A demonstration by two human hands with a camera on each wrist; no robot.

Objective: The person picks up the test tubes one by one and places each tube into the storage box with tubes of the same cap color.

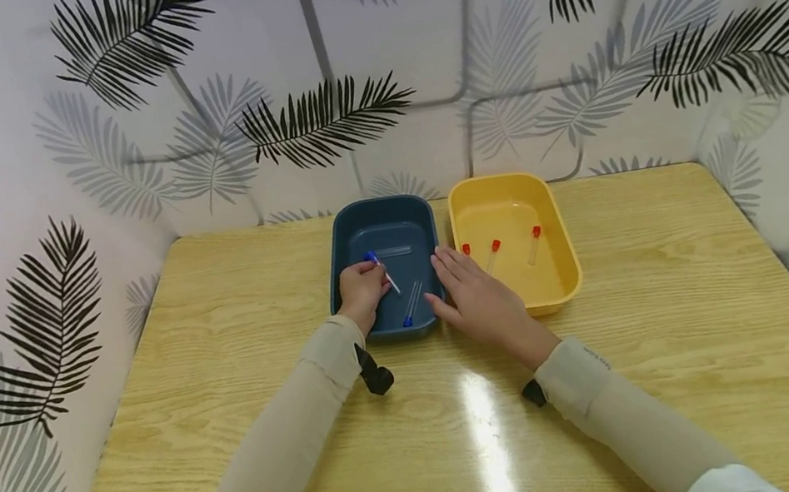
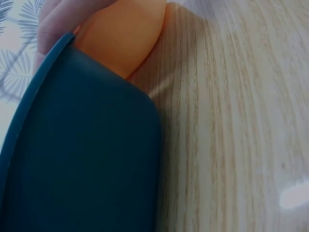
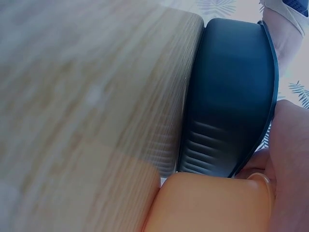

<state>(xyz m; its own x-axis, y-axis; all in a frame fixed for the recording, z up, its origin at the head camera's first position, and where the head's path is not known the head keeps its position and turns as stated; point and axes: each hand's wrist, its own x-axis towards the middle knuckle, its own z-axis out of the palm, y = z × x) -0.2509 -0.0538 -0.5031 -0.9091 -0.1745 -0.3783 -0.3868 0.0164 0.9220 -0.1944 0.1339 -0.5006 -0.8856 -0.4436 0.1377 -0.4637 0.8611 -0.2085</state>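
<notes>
My left hand [image 1: 361, 291] reaches over the left side of the dark blue tray [image 1: 393, 233] and pinches a clear thin tube with a blue cap [image 1: 387, 275]. Inside that tray lie a clear tube [image 1: 392, 252] near the back and blue-capped tubing [image 1: 413, 302] near the front; whether that is one tube or two is hard to tell. My right hand [image 1: 481, 297] rests with extended fingers at the tray's right rim. In the right wrist view the right hand [image 3: 289, 154] is beside the blue tray's edge [image 3: 229, 87]. The left wrist view hides the held tube.
Close beside the blue tray, on the right, stands a yellow tray [image 1: 564, 256] with red-capped tubes [image 1: 535, 245] in it. Both trays are on a wooden table [image 1: 672, 283] that meets a leaf-patterned wall covering [image 1: 395, 145] at the back.
</notes>
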